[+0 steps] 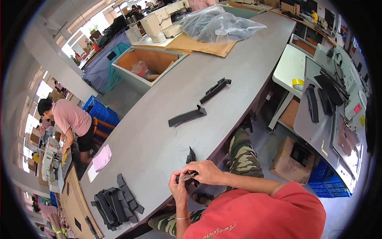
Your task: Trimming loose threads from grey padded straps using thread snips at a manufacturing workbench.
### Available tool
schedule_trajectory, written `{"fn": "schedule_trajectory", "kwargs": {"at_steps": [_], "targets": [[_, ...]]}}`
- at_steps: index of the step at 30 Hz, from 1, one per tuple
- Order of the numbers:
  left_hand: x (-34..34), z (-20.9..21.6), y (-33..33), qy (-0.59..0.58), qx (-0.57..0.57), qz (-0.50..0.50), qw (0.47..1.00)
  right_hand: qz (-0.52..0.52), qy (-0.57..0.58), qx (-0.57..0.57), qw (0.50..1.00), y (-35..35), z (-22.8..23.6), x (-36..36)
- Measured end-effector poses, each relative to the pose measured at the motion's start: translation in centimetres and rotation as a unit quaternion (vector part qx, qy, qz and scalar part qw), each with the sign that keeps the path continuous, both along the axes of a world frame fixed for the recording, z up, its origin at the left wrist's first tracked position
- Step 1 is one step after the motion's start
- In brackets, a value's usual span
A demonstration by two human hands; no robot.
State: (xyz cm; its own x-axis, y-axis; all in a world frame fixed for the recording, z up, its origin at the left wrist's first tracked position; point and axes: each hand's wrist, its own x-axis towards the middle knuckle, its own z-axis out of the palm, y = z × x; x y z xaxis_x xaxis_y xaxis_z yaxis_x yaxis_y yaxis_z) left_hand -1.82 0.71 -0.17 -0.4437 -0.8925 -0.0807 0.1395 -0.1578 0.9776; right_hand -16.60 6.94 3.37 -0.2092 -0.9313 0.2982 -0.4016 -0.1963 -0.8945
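Observation:
Close to the near table edge, my left hand (178, 187) is closed on a black fabric strip (191, 155), which sticks up past my fingers onto the table. My right hand (207, 173) meets it, fingers closed round a small grey metal tool (188, 176) that looks like thread snips. Its tip lies against the black piece between both hands; my fingers hide most of it. Farther up the table lie two folded black strips, a nearer one (187, 116) and a farther one (215, 90). Loose threads are scattered around them.
A pile of black strips (115, 203) and pink paper (102, 158) lie on the grey table (147, 147) at left. Clear plastic (223, 26) covers cardboard at the far end. A sewing table (289, 67) with black pieces stands right. A person (73, 119) works at left.

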Motion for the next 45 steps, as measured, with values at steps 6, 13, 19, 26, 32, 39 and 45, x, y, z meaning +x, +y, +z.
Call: {"fn": "schedule_trajectory", "kwargs": {"at_steps": [6, 13, 19, 26, 32, 39, 45], "targets": [[0.3, -0.8, 0.0, 0.028, 0.041, 0.010, 0.999, 0.019, 0.065, 0.010, 0.998, 0.2, -0.9, -0.2], [0.3, -0.9, 0.1, 0.050, 0.121, 0.043, 0.990, 0.004, 0.120, 0.064, 0.991, 0.3, -1.2, -0.2], [-0.3, -0.9, 0.2, 0.071, 0.125, 0.054, 0.988, -0.025, 0.140, 0.050, 0.989, 0.2, -1.2, -0.2], [-0.4, -0.6, 1.0, 0.063, 0.131, 0.094, 0.985, -0.070, 0.151, 0.042, 0.985, 0.8, -1.2, 0.2], [-0.1, -1.1, 0.7, 0.092, 0.140, 0.103, 0.980, -0.092, 0.153, 0.034, 0.983, 0.1, -1.4, 0.6], [-1.1, 0.0, 1.1, 0.139, 0.181, 0.099, 0.969, -0.103, 0.148, 0.037, 0.983, 0.4, -0.9, 0.6], [-0.7, -0.1, 2.0, 0.136, 0.176, 0.115, 0.968, -0.105, 0.186, 0.067, 0.975, 0.8, -1.1, 1.1]]}}
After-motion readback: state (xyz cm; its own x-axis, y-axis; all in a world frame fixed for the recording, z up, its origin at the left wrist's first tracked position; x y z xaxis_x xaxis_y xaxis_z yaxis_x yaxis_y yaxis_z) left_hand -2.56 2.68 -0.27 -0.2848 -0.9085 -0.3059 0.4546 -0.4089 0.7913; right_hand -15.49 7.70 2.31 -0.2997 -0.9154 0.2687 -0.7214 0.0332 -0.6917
